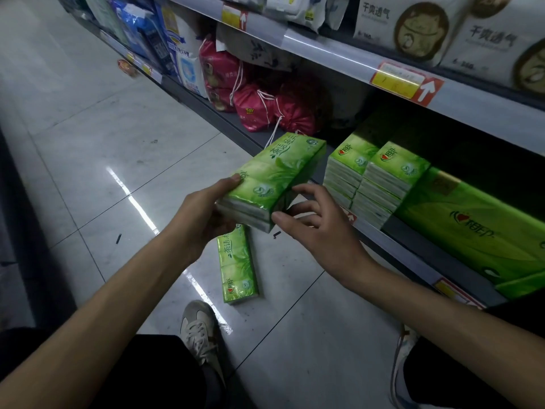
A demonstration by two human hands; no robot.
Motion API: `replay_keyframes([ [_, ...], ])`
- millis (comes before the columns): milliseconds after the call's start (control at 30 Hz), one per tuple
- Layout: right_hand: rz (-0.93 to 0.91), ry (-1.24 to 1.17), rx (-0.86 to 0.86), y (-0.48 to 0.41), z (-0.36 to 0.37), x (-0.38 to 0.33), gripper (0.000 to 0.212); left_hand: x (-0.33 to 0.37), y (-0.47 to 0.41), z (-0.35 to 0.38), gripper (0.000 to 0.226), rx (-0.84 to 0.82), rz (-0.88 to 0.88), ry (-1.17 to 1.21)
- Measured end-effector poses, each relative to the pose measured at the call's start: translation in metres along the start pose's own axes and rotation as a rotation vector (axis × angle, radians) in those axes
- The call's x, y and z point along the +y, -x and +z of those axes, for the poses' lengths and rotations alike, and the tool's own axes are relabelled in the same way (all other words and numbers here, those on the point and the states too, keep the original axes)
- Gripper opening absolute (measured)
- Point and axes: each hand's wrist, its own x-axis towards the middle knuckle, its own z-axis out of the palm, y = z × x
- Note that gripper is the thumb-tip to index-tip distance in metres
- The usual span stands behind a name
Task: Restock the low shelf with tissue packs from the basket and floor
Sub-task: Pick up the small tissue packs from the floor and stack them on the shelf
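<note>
Grip first: your left hand [200, 214] clamps the near end of a green tissue pack [274, 178], thumb on top, rest of the fingers hidden underneath. It looks like two packs stacked, w/ a white-edged one below, but can't tell for sure. Your right hand [318, 228] is half-open, fingers spread and curled, tips just touching the pack's near corner and right side, not really closed on it.

So the load hangs mostly off one hand, far end tilted up toward the low shelf [418, 231]. If that's a stack, the lower pack could slide out as you reach fwd; get the right hand properly under it.

On the shelf, two stacks of packs [374, 184] stand right at the front lip, just beside a big green bundle [472, 228]. Push in carelessly and you knock them off the edge.

One more pack on the floor [237, 267] lies near your shoe [200, 335]; shift your feet and you could crush it. Basket not in view.
</note>
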Motion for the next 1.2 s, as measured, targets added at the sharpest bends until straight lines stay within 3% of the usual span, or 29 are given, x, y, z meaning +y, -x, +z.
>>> replay_keyframes([
  [167, -0.021, 0.025, 0.096, -0.002, 0.001, -0.008, 0.066, 0.012, -0.003, 0.02, 0.055, -0.054, 0.051, 0.035],
  [300, 0.049, -0.188, 0.193, -0.012, -0.005, -0.011, 0.053, 0.019, -0.014, 0.039, 0.042, -0.087, 0.029, 0.059],
  [433, 0.191, -0.458, 0.27, -0.026, -0.016, -0.007, 0.037, 0.018, -0.033, 0.06, 0.053, -0.122, 0.0, 0.082],
  [600, 0.281, -0.596, 0.371, -0.04, -0.022, -0.002, 0.04, 0.013, -0.059, 0.084, 0.065, -0.142, -0.005, 0.08],
  [867, 0.357, -0.652, 0.485, -0.06, -0.041, 0.01, 0.046, 0.01, -0.079, 0.12, 0.052, -0.147, -0.052, 0.11],
  [1200, 0.358, -0.639, 0.604, -0.072, -0.048, 0.03, 0.043, 0.002, -0.085, 0.146, 0.042, -0.19, 0.032, 0.034],
])
